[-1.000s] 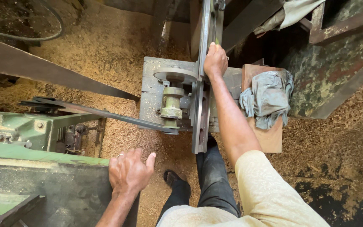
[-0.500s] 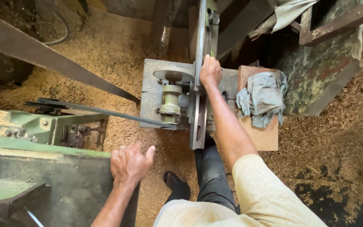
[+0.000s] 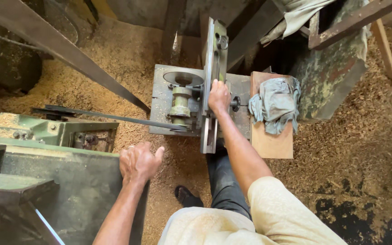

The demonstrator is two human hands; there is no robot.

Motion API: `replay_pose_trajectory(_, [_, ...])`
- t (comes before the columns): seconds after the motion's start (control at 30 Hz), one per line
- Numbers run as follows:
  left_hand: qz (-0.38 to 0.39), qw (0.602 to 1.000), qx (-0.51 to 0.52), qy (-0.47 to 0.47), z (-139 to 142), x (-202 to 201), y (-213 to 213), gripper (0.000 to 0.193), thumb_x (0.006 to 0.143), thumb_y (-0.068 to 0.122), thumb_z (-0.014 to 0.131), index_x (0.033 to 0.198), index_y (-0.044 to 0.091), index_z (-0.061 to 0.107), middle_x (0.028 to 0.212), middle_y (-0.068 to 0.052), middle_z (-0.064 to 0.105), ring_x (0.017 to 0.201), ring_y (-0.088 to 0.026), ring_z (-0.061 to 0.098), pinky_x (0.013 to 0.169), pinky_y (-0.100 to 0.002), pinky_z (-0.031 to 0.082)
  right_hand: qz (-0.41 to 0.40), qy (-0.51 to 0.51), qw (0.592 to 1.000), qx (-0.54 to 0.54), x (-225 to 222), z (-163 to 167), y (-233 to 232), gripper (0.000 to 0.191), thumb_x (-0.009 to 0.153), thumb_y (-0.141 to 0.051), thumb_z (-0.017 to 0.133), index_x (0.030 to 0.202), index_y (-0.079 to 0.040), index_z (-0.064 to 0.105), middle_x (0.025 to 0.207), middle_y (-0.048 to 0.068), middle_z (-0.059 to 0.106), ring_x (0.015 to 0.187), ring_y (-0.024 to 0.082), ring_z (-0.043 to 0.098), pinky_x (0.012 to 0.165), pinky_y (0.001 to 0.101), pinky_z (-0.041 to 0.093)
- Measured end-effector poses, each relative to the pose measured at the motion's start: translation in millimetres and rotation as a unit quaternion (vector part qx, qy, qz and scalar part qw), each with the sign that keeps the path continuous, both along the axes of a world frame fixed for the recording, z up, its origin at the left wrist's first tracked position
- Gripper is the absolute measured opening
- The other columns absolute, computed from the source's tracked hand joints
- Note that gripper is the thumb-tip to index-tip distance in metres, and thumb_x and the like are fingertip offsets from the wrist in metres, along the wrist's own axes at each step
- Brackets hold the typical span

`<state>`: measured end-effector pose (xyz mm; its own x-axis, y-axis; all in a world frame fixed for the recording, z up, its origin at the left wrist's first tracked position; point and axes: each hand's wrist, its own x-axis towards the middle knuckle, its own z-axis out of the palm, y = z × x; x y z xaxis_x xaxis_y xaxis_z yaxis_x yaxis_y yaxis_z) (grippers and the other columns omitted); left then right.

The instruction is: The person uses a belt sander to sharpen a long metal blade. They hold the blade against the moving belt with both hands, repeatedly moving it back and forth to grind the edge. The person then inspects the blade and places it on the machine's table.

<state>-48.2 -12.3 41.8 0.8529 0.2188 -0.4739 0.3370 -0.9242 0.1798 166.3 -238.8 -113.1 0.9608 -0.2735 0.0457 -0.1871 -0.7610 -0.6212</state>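
My right hand (image 3: 218, 96) grips the upright metal bar (image 3: 214, 50) of a small grey machine that stands on a worn metal base plate (image 3: 162, 104). A green pulley spindle (image 3: 180, 104) sits just left of that hand, with a dark drive belt (image 3: 110, 117) running from it to the left. My left hand (image 3: 138, 162) rests with curled fingers on the edge of a large green machine body (image 3: 69, 181) and holds nothing. My dark trouser leg (image 3: 223, 181) and sandalled foot (image 3: 187, 196) stand on the sawdust below.
Sawdust (image 3: 114, 59) covers the floor all around. A crumpled grey cloth (image 3: 275, 104) lies on a wooden board (image 3: 271, 143) right of the base plate. A long dark belt (image 3: 64, 52) crosses diagonally at upper left. A rough camouflage-coloured box (image 3: 330, 77) stands at upper right.
My right hand has slid down the upright bar toward me. The left hand has stayed on the green machine's edge; the view has shifted slightly.
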Motion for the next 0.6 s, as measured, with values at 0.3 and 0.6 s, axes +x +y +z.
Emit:
replay_pose_trajectory(0.3, [-0.004,1.0,0.006,0.019,6,-8,-3,0.052,0.095,0.056,0.056,0.095,0.007,0.074,0.092,-0.016,0.074,0.086,-0.03,0.07,0.09,-0.047,0.045,0.018,0.048,0.998,0.025,-72,7,-7,0.049,0.106,-0.041,0.037,0.097,-0.001,0.065,0.104,0.025,0.067,0.099,0.045,0.064,0.088,0.0555,0.047])
replay_pose_trajectory(0.6, [0.003,1.0,-0.002,-0.019,2,-19,-3,0.053,0.092,0.056,0.058,0.097,0.006,0.076,0.103,-0.021,0.075,0.102,-0.036,0.069,0.096,-0.048,0.045,0.022,0.032,0.999,0.039,-144,-3,-14,0.047,0.106,-0.039,0.04,0.096,-0.001,0.065,0.103,0.026,0.066,0.097,0.047,0.061,0.086,0.0571,0.045])
